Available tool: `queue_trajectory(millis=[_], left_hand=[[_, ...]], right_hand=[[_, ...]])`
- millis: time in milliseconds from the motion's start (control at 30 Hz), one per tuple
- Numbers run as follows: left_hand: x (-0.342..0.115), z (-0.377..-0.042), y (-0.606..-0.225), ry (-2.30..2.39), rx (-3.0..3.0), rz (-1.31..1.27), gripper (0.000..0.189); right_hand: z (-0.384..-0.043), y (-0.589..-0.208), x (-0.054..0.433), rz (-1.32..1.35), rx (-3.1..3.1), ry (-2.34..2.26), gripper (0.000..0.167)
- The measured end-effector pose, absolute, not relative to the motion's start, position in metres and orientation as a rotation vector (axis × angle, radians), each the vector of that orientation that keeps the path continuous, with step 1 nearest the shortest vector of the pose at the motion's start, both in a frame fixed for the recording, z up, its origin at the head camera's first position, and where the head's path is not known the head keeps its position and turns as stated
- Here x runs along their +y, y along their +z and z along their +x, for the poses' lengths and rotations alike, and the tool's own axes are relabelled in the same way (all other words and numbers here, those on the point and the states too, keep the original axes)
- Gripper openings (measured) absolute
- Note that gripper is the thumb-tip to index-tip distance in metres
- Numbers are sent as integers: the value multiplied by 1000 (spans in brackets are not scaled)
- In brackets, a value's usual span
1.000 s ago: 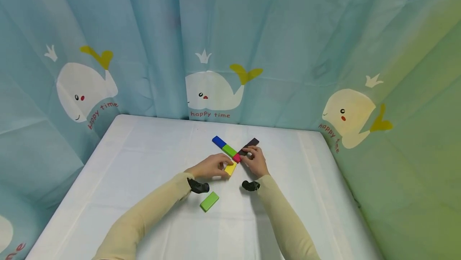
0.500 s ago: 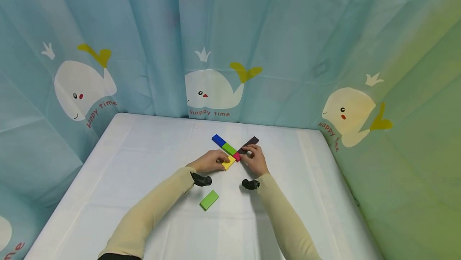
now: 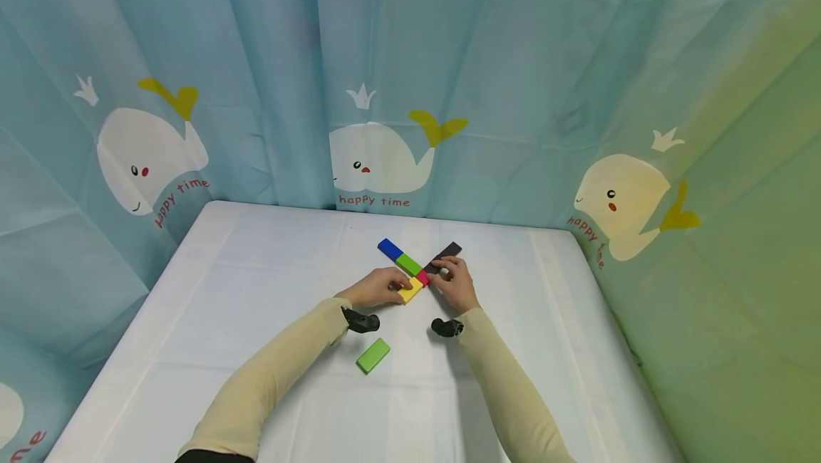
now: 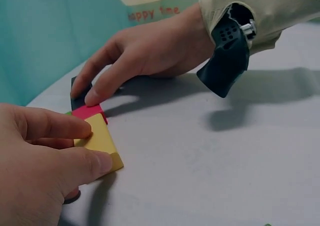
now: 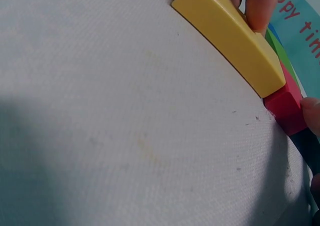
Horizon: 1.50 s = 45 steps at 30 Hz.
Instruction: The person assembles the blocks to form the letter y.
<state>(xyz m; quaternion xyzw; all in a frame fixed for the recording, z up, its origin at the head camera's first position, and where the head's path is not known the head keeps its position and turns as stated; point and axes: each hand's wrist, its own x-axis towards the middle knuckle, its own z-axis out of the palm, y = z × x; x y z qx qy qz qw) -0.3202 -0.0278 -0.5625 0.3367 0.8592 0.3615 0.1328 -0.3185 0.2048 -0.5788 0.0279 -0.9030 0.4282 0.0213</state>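
Note:
My left hand (image 3: 375, 288) pinches a yellow block (image 4: 102, 138) between thumb and fingers. One end of that block meets a red block (image 5: 286, 108). My right hand (image 3: 457, 288) holds the inner end of a dark, nearly black bar (image 3: 447, 252), its thumb also touching the red block. From the red block a green block (image 3: 408, 265) and then a blue block (image 3: 389, 248) run in a line toward the back left. Together the pieces lie in a rough X on the table. The fingers hide part of the dark bar and the yellow block.
A separate light green block (image 3: 373, 355) lies nearer the front, below my left wrist. The white table (image 3: 288, 249) ends at a blue curtain (image 3: 513, 92) printed with whales. Dark straps with camera mounts (image 3: 362, 320) sit at both wrists.
My left hand has moved slightly away from me with the yellow block, whose far end now meets the red block. The right hand has stayed almost still.

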Motion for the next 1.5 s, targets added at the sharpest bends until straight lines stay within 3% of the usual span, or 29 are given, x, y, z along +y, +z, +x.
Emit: queue_trajectory(millis=[1500], left_hand=[[-25,-320,-565,1051,2500,936,33]], right_hand=[[-319,-583,206,78,-2762,1332,39]])
